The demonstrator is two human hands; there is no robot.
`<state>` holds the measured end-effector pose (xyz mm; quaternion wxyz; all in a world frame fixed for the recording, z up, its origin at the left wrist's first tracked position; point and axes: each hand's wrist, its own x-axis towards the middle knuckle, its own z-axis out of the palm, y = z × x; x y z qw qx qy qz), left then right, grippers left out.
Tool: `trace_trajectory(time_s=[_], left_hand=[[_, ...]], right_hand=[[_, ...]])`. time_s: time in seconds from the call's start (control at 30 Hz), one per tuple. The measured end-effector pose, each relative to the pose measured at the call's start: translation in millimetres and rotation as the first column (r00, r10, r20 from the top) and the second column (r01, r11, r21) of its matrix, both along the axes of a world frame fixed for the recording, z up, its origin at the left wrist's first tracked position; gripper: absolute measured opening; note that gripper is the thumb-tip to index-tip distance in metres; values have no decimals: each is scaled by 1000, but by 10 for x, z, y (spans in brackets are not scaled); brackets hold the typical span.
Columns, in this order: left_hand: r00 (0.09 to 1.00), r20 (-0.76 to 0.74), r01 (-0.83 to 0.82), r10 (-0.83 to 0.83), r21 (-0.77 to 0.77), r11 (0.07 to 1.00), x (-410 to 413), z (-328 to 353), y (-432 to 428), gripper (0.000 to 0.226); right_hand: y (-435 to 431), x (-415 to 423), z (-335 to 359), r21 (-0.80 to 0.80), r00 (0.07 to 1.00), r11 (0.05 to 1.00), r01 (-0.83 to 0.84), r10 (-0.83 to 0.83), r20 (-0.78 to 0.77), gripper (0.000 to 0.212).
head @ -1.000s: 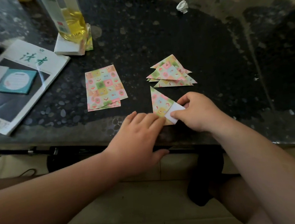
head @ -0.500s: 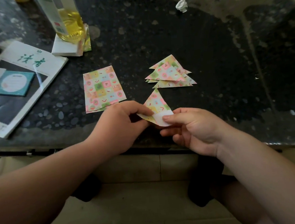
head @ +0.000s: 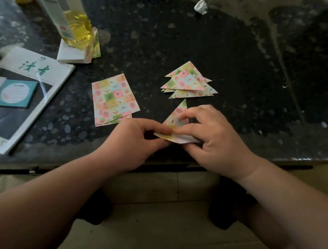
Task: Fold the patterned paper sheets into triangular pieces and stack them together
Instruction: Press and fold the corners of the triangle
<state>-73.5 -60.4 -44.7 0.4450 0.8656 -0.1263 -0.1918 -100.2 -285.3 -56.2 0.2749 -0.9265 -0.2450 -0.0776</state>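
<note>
A half-folded patterned paper piece (head: 175, 118) is held just above the table's near edge, its pointed tip aimed away from me and a white underside flap at the bottom. My left hand (head: 133, 142) pinches its lower left corner. My right hand (head: 209, 134) pinches its right side and the white flap. A small pile of flat patterned sheets (head: 113, 100) lies to the left. A stack of folded triangles (head: 188, 81) lies just beyond the held piece.
The dark speckled table (head: 233, 69) carries a magazine (head: 19, 92) with a teal notepad (head: 15, 94) at the left, a bottle of yellow liquid (head: 72, 23) on a white block behind the sheets, and a crumpled white paper ball (head: 201, 7) at the back.
The piece lay flat on the table with both hands pressing it; both hands have lifted it off the surface and now pinch it in the air.
</note>
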Motion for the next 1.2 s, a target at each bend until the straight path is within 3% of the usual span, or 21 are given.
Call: trace_trajectory(time_s=[0.07,0.13,0.27,0.47,0.73,0.87,1.03,1.2], left_hand=[[999,36,3,-6,73,997,-2,9,9,19],[984,171,16,-49,189,982,16,3,49,13],[948,276,49,-160,371,927,-18,-26,87,18],[898,376,55,-229,420,906,-121,-40,59,32],[896,311,178,-318,404,897,-111,-113,73,13],[837,432,152,-337,408,900,-116,-168,102,6],[782,565,26,-263,392,920,-36,-225,131,23],[832,476,62,-283,429,901,-29,-216,131,24]], right_hand=[[-12,24,-36,23,999,1000,-21,20,45,13],[-32,44,-49,6,998,1000,-24,23,64,6],[12,8,-54,-2,996,997,-74,73,-43,4],[55,2,-130,-100,986,994,-52,36,-160,8],[134,28,-132,-92,983,992,-85,69,-172,2],[165,15,-135,-133,990,987,-92,77,-119,4],[209,8,-127,-134,997,990,-45,37,-61,3],[185,49,-177,-160,994,987,-20,3,-105,14]])
